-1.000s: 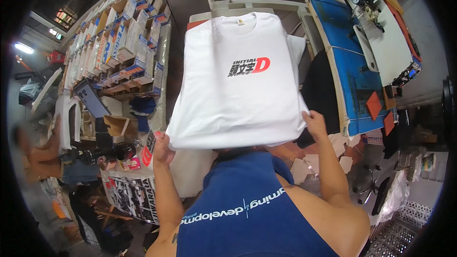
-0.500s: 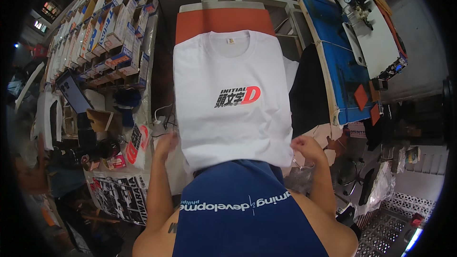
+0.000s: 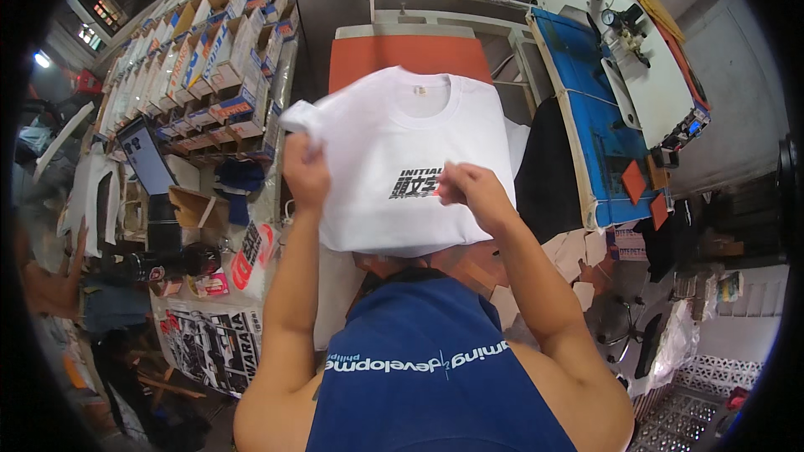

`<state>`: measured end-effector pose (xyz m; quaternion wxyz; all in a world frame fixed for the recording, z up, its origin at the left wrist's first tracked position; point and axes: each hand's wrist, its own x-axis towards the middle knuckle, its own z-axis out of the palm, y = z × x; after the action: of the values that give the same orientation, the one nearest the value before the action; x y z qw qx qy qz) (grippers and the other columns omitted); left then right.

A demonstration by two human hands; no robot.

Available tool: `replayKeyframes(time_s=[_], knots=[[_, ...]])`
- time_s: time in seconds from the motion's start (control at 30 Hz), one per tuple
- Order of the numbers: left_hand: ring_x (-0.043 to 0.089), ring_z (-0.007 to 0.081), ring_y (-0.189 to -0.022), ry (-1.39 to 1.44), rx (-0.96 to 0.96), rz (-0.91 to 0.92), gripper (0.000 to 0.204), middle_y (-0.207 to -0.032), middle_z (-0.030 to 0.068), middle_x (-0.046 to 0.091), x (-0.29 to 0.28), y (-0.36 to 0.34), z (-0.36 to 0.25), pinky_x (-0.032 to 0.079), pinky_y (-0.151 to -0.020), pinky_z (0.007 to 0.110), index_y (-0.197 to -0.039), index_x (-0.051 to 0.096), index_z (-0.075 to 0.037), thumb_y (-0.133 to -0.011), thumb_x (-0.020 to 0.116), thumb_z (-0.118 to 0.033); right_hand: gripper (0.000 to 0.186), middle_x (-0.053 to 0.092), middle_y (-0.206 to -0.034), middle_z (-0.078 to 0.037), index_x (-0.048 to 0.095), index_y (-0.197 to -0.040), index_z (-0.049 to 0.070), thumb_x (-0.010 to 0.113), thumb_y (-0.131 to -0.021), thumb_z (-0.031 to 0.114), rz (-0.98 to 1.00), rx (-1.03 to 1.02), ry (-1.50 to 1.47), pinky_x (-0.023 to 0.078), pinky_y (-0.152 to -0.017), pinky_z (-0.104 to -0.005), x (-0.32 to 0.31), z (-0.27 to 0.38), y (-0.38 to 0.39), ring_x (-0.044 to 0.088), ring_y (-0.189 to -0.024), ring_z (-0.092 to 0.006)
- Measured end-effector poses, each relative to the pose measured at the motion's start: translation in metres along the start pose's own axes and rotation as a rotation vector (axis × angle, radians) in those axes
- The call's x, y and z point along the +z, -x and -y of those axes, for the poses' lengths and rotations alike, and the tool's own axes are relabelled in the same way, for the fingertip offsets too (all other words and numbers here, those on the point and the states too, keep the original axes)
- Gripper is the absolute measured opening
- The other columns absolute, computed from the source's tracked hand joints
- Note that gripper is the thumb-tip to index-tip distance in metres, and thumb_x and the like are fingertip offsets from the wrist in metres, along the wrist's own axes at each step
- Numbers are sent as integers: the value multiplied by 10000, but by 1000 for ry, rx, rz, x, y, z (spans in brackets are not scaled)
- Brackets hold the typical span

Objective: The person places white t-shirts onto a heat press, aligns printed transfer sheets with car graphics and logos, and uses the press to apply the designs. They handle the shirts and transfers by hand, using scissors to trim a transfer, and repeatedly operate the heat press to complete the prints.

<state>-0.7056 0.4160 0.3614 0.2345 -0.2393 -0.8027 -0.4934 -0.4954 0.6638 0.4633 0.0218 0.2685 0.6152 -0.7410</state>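
Observation:
A white T-shirt [image 3: 368,201] lies on a board with an orange-red top [image 3: 402,54], its collar at the far end. A black and red print sits on its chest, partly covered by my right hand [image 3: 471,188]. That hand is closed over the print, its fingers curled together; whether cloth is between them cannot be made out. At the shirt's left side, my left hand [image 3: 306,169] is closed in a fist on the edge of the shirt. Just above this hand the sleeve is raised off the board and blurred.
Boxes [image 3: 209,59] stand in rows at the far left, near a laptop [image 3: 144,151]. A blue flat panel [image 3: 590,117] is on the right beside a machine with a gauge [image 3: 610,17]. Black cloth [image 3: 540,167] hangs beside the shirt. Another person's arm [image 3: 63,272] shows at far left.
Both hands have risen from the shirt's lower sides, the left to the sleeve, the right inward over the print. The left sleeve has lifted outward, and the lower edge has drawn away from me.

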Motion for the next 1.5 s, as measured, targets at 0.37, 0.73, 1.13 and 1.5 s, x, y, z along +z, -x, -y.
replayKeyframes(time_s=[0.37, 0.73, 1.13, 1.5], knots=[[646, 246, -1024, 483, 131, 142, 319, -1152, 146, 642, -85, -7, -144, 529, -907, 356, -1186, 652, -23, -878, 682, 54, 405, 641, -737, -271, 631, -956, -92, 755, -867, 283, 156, -232, 1101, 545, -703, -453, 35, 88, 109, 701, -732, -398], [691, 257, -1019, 876, 282, 1442, 305, -1005, 124, 727, 67, 63, -246, 538, -884, 402, -1032, 731, -50, -767, 861, -128, 205, 635, -714, -65, 708, -867, 82, 851, -723, 102, -227, -565, 1549, 494, -657, -399, 37, 205, 390, 628, -642, -267], [665, 403, -786, 4, 205, 937, 290, -787, 158, 673, -158, 5, -205, 519, -690, 449, -814, 636, -45, -754, 869, -207, 247, 693, -791, -134, 701, -862, -57, 548, -685, -137, -758, -558, 982, 531, -728, -323, -195, 12, 333, 677, -755, -237], [627, 247, -824, -115, -300, 738, 201, -862, 119, 649, -243, 4, -137, 493, -769, 342, -977, 704, 21, -779, 718, 54, 206, 713, -870, -146, 718, -940, -38, 635, -757, -82, -437, -343, 895, 539, -767, -349, -190, -70, 210, 699, -835, -245]])
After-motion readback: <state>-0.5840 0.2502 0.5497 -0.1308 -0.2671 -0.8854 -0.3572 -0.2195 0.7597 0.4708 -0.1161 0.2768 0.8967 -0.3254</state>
